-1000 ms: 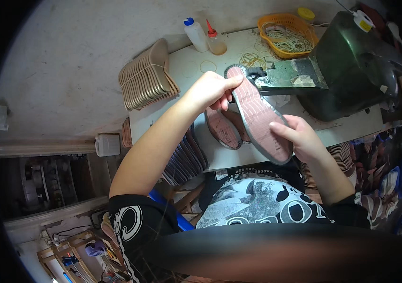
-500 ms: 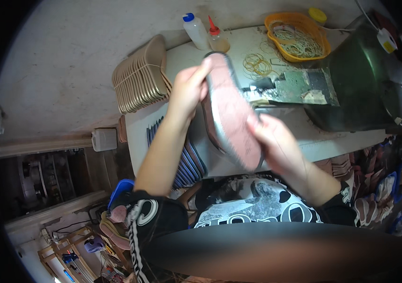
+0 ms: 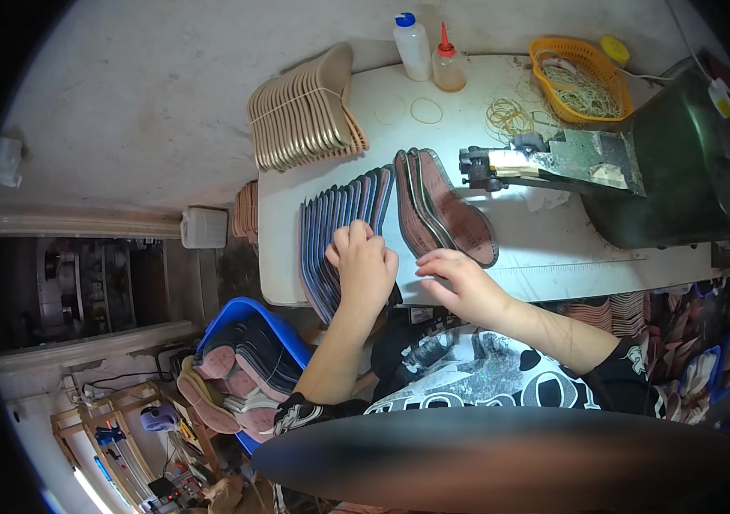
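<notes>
My left hand [image 3: 363, 265] is over a tight row of dark-edged insoles [image 3: 322, 231] on the white table, its fingers bent down onto their upper edges, closed on an insole there; the fingertips are partly hidden. My right hand [image 3: 461, 289] holds nothing, with thumb and fingers apart. It is close to the lower end of a small group of pink insoles [image 3: 465, 223], whose front one shows its pink face with a dark rim. These lean together just right of the row, beside the sewing machine's head [image 3: 489, 167].
A banded stack of beige soles [image 3: 305, 111] stands at the table's back left. Behind are a blue-capped bottle [image 3: 413, 51], a red-tipped bottle [image 3: 449, 73], loose rubber bands [image 3: 509, 118] and a yellow basket [image 3: 575, 56]. A blue bin [image 3: 296, 330] of insoles is at lower left.
The pink insole that both hands held up is now with the others on the table, beside the row. The left hand has come down to the row; the right hand has let go.
</notes>
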`<action>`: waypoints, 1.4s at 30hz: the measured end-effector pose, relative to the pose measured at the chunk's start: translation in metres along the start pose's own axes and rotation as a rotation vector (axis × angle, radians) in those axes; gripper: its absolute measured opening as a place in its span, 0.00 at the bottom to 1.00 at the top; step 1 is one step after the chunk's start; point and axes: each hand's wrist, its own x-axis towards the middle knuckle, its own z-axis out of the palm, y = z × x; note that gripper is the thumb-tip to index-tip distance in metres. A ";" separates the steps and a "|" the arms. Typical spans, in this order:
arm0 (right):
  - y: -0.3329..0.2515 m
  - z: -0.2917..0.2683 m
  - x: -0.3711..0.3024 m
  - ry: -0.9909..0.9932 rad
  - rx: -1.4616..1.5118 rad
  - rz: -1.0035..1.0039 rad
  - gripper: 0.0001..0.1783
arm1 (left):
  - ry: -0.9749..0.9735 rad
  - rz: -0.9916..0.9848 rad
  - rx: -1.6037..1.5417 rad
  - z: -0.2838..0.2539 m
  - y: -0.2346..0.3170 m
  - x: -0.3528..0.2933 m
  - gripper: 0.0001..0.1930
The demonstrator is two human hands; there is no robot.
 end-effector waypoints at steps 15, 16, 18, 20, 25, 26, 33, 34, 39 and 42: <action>-0.065 -0.044 -0.029 -0.129 0.432 0.070 0.32 | 0.235 -0.259 -1.441 -0.044 0.044 0.004 0.27; -0.070 -0.050 -0.032 -0.113 0.439 0.022 0.26 | 0.056 -0.299 -1.665 -0.048 0.045 0.008 0.25; -0.050 -0.052 -0.038 -0.120 0.775 0.067 0.27 | -0.143 -0.319 -1.893 -0.051 0.053 0.010 0.21; -0.037 -0.054 -0.031 -0.149 1.185 0.108 0.36 | -0.118 -0.301 -1.967 -0.052 0.073 0.010 0.16; -0.015 -0.065 -0.016 -0.207 1.035 0.278 0.25 | -0.213 -0.177 -1.869 -0.046 0.096 0.018 0.15; -0.016 -0.074 -0.016 -0.321 1.013 0.332 0.23 | -0.234 -0.110 -1.802 -0.044 0.095 0.018 0.15; -0.047 -0.101 -0.008 -0.098 0.460 0.382 0.16 | -0.046 -0.101 -1.535 -0.026 0.096 0.026 0.17; -0.051 -0.102 -0.009 -0.061 0.397 0.366 0.16 | -0.052 -0.111 -1.547 -0.027 0.096 0.029 0.18; -0.065 -0.105 -0.005 0.044 0.203 0.234 0.16 | -0.092 -0.158 -1.550 -0.033 0.102 0.050 0.25; -0.046 -0.101 -0.013 -0.009 0.598 0.373 0.19 | 0.039 -0.206 -1.690 -0.027 0.099 0.079 0.22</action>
